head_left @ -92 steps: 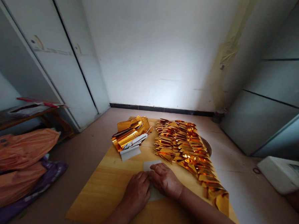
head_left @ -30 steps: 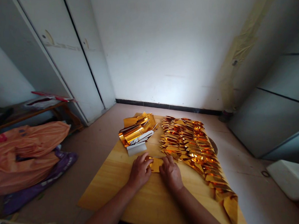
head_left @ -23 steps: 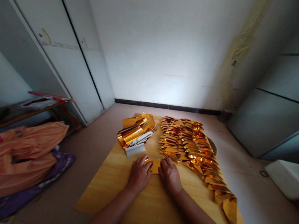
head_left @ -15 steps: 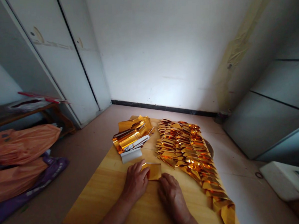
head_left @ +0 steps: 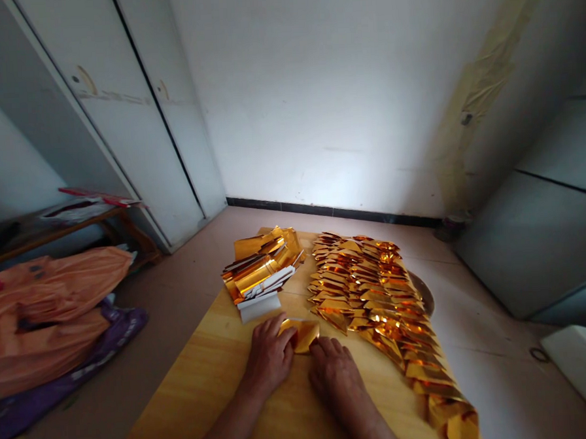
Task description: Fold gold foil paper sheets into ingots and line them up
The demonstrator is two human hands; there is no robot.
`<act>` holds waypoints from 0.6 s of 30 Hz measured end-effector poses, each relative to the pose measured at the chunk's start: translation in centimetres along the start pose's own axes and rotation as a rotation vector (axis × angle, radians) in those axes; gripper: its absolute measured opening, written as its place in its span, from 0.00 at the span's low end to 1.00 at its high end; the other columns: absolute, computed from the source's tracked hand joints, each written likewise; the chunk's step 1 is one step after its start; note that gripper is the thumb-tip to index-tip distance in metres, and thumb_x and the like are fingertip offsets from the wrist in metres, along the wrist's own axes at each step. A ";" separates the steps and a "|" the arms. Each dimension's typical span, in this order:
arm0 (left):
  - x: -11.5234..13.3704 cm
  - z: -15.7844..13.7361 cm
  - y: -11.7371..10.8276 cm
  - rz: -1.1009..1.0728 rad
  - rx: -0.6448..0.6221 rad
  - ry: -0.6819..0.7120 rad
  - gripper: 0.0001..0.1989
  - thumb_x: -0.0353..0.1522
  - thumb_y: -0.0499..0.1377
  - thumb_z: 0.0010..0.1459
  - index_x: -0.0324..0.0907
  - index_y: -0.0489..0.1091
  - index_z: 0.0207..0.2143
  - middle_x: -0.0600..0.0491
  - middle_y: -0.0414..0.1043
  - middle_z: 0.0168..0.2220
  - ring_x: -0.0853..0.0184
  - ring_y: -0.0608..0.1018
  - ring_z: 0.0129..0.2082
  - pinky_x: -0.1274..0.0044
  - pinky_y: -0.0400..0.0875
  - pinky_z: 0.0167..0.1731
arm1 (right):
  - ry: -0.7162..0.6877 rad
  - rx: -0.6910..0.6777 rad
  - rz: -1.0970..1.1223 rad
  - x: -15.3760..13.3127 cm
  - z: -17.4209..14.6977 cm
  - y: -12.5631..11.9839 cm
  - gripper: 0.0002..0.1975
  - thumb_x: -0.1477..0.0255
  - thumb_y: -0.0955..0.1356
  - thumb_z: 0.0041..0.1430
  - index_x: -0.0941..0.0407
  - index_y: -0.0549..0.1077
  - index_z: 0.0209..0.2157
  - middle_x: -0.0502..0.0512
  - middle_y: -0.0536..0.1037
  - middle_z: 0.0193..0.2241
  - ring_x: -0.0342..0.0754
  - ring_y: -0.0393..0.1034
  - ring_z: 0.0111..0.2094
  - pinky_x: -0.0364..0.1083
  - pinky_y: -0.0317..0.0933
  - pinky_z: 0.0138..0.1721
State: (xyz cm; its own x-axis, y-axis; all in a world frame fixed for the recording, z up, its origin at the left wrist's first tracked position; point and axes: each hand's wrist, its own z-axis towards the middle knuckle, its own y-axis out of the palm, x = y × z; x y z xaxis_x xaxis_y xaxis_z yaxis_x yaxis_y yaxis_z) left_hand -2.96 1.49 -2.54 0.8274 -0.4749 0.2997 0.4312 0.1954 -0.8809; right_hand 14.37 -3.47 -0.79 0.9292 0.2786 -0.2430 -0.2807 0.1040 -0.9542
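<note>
A small sheet of gold foil paper (head_left: 304, 337) lies between my hands on the wooden table, its right corner bent up. My left hand (head_left: 270, 348) grips its left side, thumb on top and fingers behind. My right hand (head_left: 335, 371) pinches the lower right corner with curled fingers. Just beyond my left hand is a loose stack of gold foil sheets (head_left: 256, 270), some with the white back showing. To the right, overlapping rows of folded gold foil pieces (head_left: 360, 288) run along the table toward me.
The wooden table (head_left: 184, 395) stands on a tiled floor. Orange and purple bags (head_left: 55, 284) lie at the left near a low wooden bench. A white box (head_left: 585, 361) sits at the right. Cabinets (head_left: 140, 122) and a white wall close off the back.
The right corner of the foil sheet has lifted and curled where my right fingers pinch it. My left hand stays on the left side. The view has shifted slightly left.
</note>
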 end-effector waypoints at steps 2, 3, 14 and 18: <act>-0.1 0.1 0.1 -0.010 0.005 -0.003 0.18 0.24 0.53 0.52 0.46 0.73 0.42 0.47 0.67 0.53 0.57 0.69 0.51 0.62 0.63 0.51 | -0.003 -0.004 -0.007 0.1 0.2 0.0 0.11 0.80 0.65 0.51 0.55 0.73 0.36 0.57 0.75 0.37 0.52 0.67 0.38 0.47 0.60 0.38; -0.2 0.1 0.2 -0.018 0.006 -0.005 0.17 0.24 0.53 0.52 0.46 0.74 0.42 0.47 0.67 0.53 0.57 0.68 0.51 0.62 0.63 0.51 | -0.009 -0.005 -0.008 0.2 0.3 -0.1 0.11 0.80 0.65 0.52 0.55 0.73 0.36 0.57 0.75 0.37 0.52 0.66 0.38 0.47 0.60 0.37; 0.2 0.3 0.9 -0.063 0.043 -0.014 0.17 0.23 0.54 0.52 0.45 0.74 0.42 0.46 0.65 0.53 0.56 0.67 0.52 0.61 0.62 0.53 | -0.079 0.048 -0.055 1.4 0.8 0.0 0.07 0.79 0.64 0.57 0.56 0.72 0.34 0.55 0.74 0.34 0.48 0.66 0.35 0.44 0.58 0.36; 0.6 0.4 1.1 -0.063 0.058 -0.019 0.17 0.23 0.54 0.52 0.45 0.73 0.43 0.46 0.66 0.53 0.57 0.67 0.52 0.60 0.61 0.53 | -0.095 0.118 -0.001 2.0 0.8 0.1 0.07 0.78 0.63 0.59 0.55 0.72 0.34 0.54 0.73 0.32 0.47 0.66 0.35 0.43 0.58 0.38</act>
State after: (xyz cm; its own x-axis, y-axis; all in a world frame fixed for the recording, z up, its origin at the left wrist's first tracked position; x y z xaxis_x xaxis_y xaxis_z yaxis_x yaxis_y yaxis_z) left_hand -1.86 1.71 -3.17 0.8043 -0.4716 0.3615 0.5025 0.2153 -0.8373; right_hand 16.00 -2.15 -1.28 0.9041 0.3673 -0.2185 -0.3110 0.2148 -0.9258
